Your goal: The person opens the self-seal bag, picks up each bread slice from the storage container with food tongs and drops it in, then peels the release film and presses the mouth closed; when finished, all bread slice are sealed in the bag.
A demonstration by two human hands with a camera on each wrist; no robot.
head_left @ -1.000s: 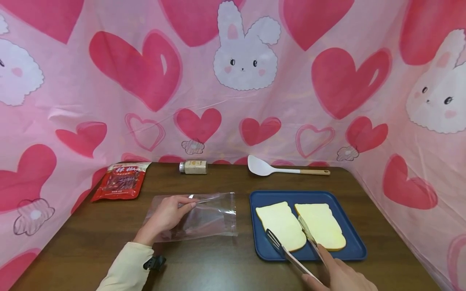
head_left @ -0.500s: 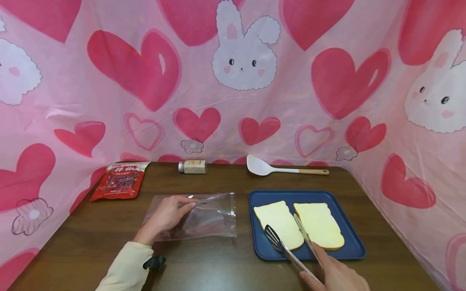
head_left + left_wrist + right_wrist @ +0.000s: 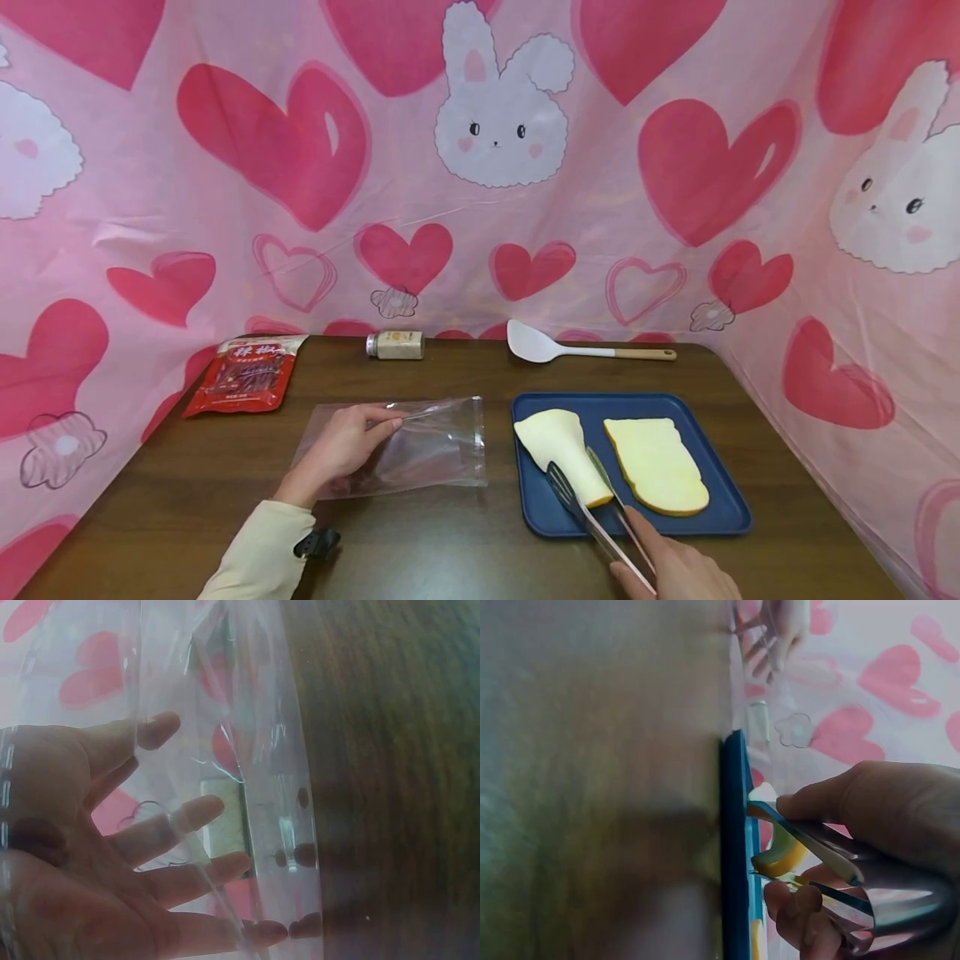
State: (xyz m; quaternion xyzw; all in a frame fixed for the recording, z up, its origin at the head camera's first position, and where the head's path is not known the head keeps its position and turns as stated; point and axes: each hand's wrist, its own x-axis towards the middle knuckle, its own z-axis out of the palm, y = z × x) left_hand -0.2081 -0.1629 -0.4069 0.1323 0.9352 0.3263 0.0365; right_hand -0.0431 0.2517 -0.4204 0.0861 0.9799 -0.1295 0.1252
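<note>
My left hand point(image 3: 351, 442) pinches the upper film of a clear plastic bag point(image 3: 442, 454) between thumb and forefinger. Seen from the left wrist, its other fingers point(image 3: 232, 866) spread out behind the film. My right hand point(image 3: 678, 567) grips metal tongs point(image 3: 611, 542) over the near edge of a blue tray point(image 3: 720, 475). Between the tongs' slotted ends, the left slice of bread point(image 3: 558, 446) is squeezed, its near part bowed up into a curve. A second slice of bread point(image 3: 660, 467) lies flat on the tray's right side.
At the back left lies a red packet point(image 3: 247, 375) with a dark filling. A small jar point(image 3: 396, 345) rests on its side at the back. Right of it is a white spatula point(image 3: 536, 342) with a wooden handle. Pink printed cloth point(image 3: 405, 192) walls the table.
The tongs have shifted left off the gap between the slices and closed in on the left slice, which now bends upward. The left hand and bag stay put.
</note>
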